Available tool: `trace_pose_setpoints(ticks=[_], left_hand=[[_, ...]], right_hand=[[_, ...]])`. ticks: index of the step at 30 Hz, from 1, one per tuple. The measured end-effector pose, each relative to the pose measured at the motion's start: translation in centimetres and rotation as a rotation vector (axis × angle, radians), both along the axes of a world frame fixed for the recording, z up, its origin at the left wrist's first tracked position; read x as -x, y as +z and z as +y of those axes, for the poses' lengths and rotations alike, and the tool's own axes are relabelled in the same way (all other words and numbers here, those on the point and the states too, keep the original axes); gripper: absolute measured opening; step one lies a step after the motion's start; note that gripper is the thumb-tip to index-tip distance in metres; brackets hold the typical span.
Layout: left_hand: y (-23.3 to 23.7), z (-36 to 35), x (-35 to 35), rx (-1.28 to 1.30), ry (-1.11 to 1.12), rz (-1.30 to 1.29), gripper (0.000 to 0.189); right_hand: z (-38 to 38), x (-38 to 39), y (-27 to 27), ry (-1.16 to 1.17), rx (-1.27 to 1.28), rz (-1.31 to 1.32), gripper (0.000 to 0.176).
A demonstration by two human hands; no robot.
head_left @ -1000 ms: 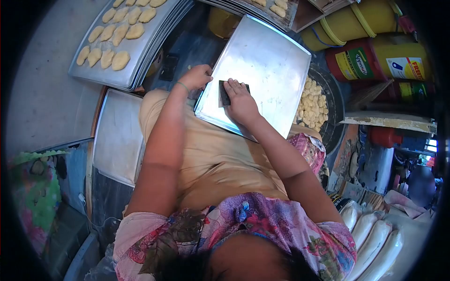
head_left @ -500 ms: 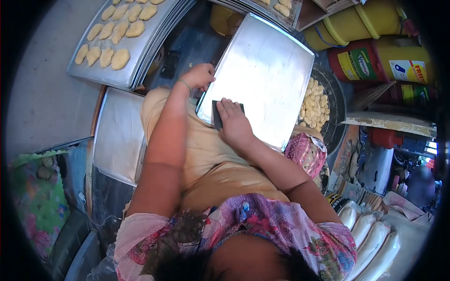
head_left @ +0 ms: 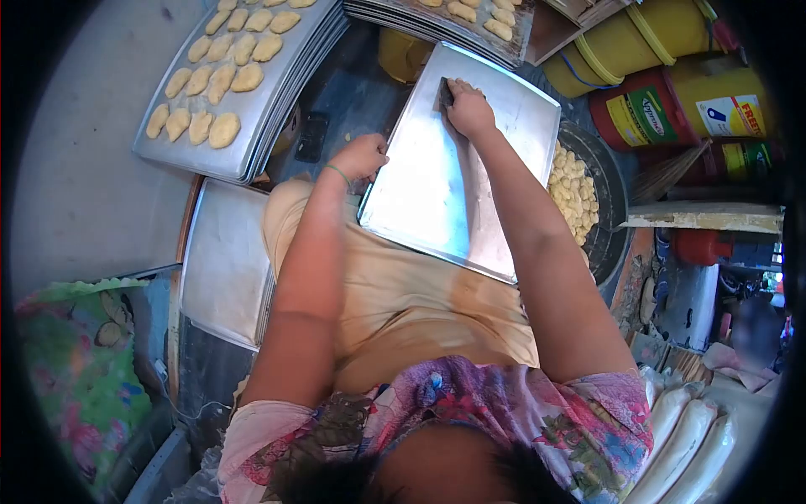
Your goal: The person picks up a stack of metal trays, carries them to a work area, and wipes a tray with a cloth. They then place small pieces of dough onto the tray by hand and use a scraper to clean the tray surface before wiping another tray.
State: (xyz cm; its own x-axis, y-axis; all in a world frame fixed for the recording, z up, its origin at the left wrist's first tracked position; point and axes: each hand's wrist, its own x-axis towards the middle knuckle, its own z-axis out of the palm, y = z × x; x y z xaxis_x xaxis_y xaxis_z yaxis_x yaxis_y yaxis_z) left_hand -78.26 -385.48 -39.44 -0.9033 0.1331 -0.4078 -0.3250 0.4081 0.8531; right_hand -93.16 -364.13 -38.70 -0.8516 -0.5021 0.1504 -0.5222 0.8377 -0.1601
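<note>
A shiny metal tray lies tilted across my lap. My left hand is closed on the tray's left edge, its fingers curled over the rim. Near the tray's far left corner, my right hand presses a dark flat scraper-like piece against the metal. Beside the tray on the right, a round black basin holds many small pieces of dough, partly hidden by the tray.
A stack of trays with shaped dough on top stands at upper left. Bare trays lie below it. Another dough tray is at the top. Buckets stand at upper right, with wrapped white packs lower right.
My right hand has moved with the dark piece from the tray's near left edge to its far end. The pink patterned cloth near the tray's right side is no longer visible.
</note>
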Motion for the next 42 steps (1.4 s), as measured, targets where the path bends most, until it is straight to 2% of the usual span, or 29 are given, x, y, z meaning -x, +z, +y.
trace_pose_setpoints(ticks=[3, 7, 8, 9, 10, 12, 14, 15, 16, 17, 18, 20, 21, 23, 25, 26, 28, 29, 30, 31, 33, 37, 38, 40, 42], left_hand=[[0.1, 0.0, 0.1, 0.004, -0.015, -0.007, 0.017], [0.4, 0.2, 0.1, 0.003, -0.009, -0.029, 0.018], [0.5, 0.3, 0.1, 0.002, -0.004, -0.034, 0.019], [0.5, 0.4, 0.1, 0.014, -0.001, -0.035, 0.019], [0.5, 0.5, 0.2, 0.028, 0.001, -0.033, 0.019], [0.5, 0.5, 0.3, 0.034, 0.001, -0.034, 0.02], [0.4, 0.7, 0.1, 0.019, 0.017, 0.001, 0.018], [0.4, 0.7, 0.0, 0.014, 0.026, 0.019, 0.017], [0.1, 0.5, 0.0, 0.018, 0.029, 0.013, 0.017], [-0.3, 0.4, 0.2, 0.024, 0.027, 0.004, 0.017], [-0.7, 0.4, 0.2, 0.032, 0.019, -0.001, 0.017], [-1.1, 0.7, -0.1, 0.001, 0.078, 0.03, 0.018], [-1.4, 0.6, -0.2, -0.013, 0.11, 0.046, 0.018], [-1.4, 0.4, -1.0, 0.003, 0.15, 0.091, 0.023], [-0.5, 0.8, -2.2, 0.028, 0.191, 0.11, 0.024], [-0.5, 0.8, -2.6, 0.042, 0.194, 0.113, 0.024], [-0.6, 0.3, -2.8, 0.067, 0.196, 0.12, 0.024], [-0.9, 0.0, -2.8, 0.037, 0.207, 0.138, 0.024], [-1.4, -0.3, -2.7, 0.009, 0.213, 0.153, 0.023], [-1.8, -0.4, -2.7, -0.016, 0.215, 0.167, 0.023], [-2.0, -0.2, -2.8, 0.028, 0.21, 0.19, 0.024], [-1.5, 0.4, -4.0, 0.095, 0.163, 0.189, 0.023], [-1.9, 0.2, -4.0, 0.114, 0.135, 0.198, 0.023], [-2.0, -0.2, -4.1, 0.125, 0.113, 0.199, 0.023], [-1.4, -0.3, -4.5, 0.106, 0.121, 0.188, 0.024]], right_hand=[[1.8, -5.3, 0.6, 0.12, 0.011, 0.104, 0.048], [4.8, -20.6, 5.7, 0.226, -0.13, -0.058, 0.052], [5.2, -23.2, 7.5, 0.378, -0.279, 0.172, 0.045], [5.4, -25.1, 8.6, 0.39, -0.161, -0.007, 0.037], [5.8, -26.1, 9.0, 0.3, -0.221, -0.279, 0.052], [6.4, -26.6, 9.0, 0.188, -0.255, -0.486, 0.071], [7.8, -24.8, 6.4, 0.158, -0.216, -0.359, 0.071], [10.2, -22.9, 1.4, 0.197, -0.046, -0.138, 0.07], [10.3, -20.3, 0.3, 0.155, 0.002, -0.101, 0.067], [9.7, -17.3, 0.3, 0.134, -0.09, -0.051, 0.057], [9.6, -14.2, -0.9, 0.104, 0.021, 0.069, 0.057], [8.9, -9.3, -0.4, 0.016, 0.032, 0.096, 0.05], [8.5, -8.0, 0.8, -0.076, 0.024, -0.004, 0.046], [8.0, -8.3, 4.2, -0.049, 0.127, -0.043, 0.037], [8.2, -13.2, 8.3, 0.039, 0.166, -0.101, 0.028], [8.6, -17.2, 10.4, 0.073, 0.281, -0.17, 0.023], [10.3, -23.4, 12.1, 0.147, 0.36, -0.611, 0.027], [11.0, -26.5, 13.0, 0.195, 0.483, -0.726, 0.031], [11.7, -27.9, 12.0, 0.287, 0.475, -0.906, 0.035], [12.7, -28.7, 9.0, 0.437, 0.454, -0.789, 0.038], [14.0, -28.8, 9.2, 0.255, 0.463, -0.877, 0.04], [19.9, -20.9, 8.9, -0.177, 0.737, -0.416, 0.039], [22.6, -17.5, 6.2, -0.256, 0.828, -0.337, 0.037], [26.3, -14.1, 2.5, -0.529, 0.805, -0.184, 0.034], [29.0, -13.2, -4.6, -0.659, 0.503, -0.201, 0.028]])
